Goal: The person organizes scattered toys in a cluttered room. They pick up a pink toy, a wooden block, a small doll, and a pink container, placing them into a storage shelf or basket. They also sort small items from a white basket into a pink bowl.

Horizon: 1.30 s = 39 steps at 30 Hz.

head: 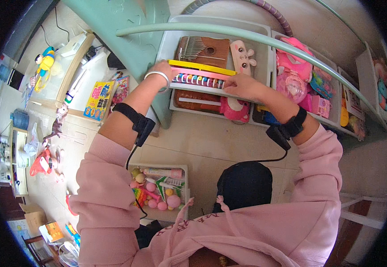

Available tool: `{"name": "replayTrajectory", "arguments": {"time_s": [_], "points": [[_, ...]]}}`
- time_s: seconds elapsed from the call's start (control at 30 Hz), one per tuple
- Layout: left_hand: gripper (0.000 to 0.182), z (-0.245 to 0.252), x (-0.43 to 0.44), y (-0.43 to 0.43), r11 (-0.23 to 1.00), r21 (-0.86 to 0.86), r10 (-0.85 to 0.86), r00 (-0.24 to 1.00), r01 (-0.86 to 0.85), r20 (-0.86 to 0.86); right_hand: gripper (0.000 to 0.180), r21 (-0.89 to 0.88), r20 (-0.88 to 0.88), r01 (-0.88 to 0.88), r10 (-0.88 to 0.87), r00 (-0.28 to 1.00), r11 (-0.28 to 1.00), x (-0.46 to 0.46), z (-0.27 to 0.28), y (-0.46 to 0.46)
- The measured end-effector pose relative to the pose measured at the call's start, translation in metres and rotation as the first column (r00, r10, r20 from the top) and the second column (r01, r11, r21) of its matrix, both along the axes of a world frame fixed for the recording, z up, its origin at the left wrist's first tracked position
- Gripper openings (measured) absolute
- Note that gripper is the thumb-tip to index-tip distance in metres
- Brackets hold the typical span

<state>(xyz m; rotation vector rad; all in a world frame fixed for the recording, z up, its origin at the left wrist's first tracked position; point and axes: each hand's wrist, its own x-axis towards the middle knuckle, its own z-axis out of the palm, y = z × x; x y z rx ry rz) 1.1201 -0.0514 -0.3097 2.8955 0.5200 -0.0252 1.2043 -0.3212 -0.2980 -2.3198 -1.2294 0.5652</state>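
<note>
My left hand (164, 74) and my right hand (243, 86) hold the two ends of a toy abacus (200, 80) with coloured beads and a pink frame. It lies along the near side of a white plastic bin (263, 26) on a rack. A long yellow piece (201, 66) runs beside its far edge; whether it belongs to the abacus, I cannot tell. Beyond it in the bin are a wooden kalimba (218, 50) and a white toy with an animal face (241, 55).
A pale green rack bar (226, 30) crosses above the bin. To the right, another bin holds pink toys (293, 63). Below is a lower bin with a pink plush (235, 108). A bin of balls and toys (185, 187) stands on the floor. Picture books (100, 100) lie at left.
</note>
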Motion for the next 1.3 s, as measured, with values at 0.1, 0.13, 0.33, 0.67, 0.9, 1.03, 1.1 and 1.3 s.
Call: {"name": "replayTrajectory", "arguments": {"time_s": [0.1,0.13,0.33,0.67,0.9,1.03,1.1,1.3], "points": [[0.035,-0.006,-0.001,0.001,0.952,-0.302,0.067,0.996,-0.048,0.053,0.030,0.150,-0.321,0.219,-0.162,0.933,0.964,0.000,-0.005,-0.004],[0.033,-0.007,-0.002,0.001,0.876,-0.464,0.194,0.977,-0.134,0.085,0.030,0.147,-0.450,0.333,-0.237,0.861,0.931,-0.001,-0.004,-0.005],[0.028,0.031,-0.019,0.002,0.469,-0.866,0.477,0.875,-0.174,0.083,0.040,0.245,0.151,0.246,-0.287,0.946,0.938,-0.017,0.021,-0.012],[0.014,0.097,-0.033,0.002,0.861,-0.492,0.243,0.747,0.128,0.619,0.031,0.151,0.629,0.032,-0.121,0.768,0.988,-0.015,0.062,0.028],[0.066,0.023,-0.044,-0.044,0.857,0.259,-0.502,0.837,0.446,0.219,0.045,0.107,0.603,0.047,-0.102,0.791,0.993,0.021,0.083,0.018],[0.076,0.010,-0.015,-0.037,0.811,-0.004,-0.585,0.811,0.585,0.005,0.038,0.109,0.660,0.016,-0.084,0.747,0.994,0.022,0.075,0.011],[0.078,0.007,-0.011,-0.030,0.831,0.030,-0.556,0.830,0.555,0.047,0.027,0.126,0.695,0.009,-0.095,0.712,0.992,0.022,0.072,0.009],[0.060,0.000,0.028,-0.005,0.910,-0.267,-0.375,0.902,0.316,-0.212,0.026,-0.136,0.689,0.144,-0.011,0.725,0.980,0.027,0.066,0.011]]}}
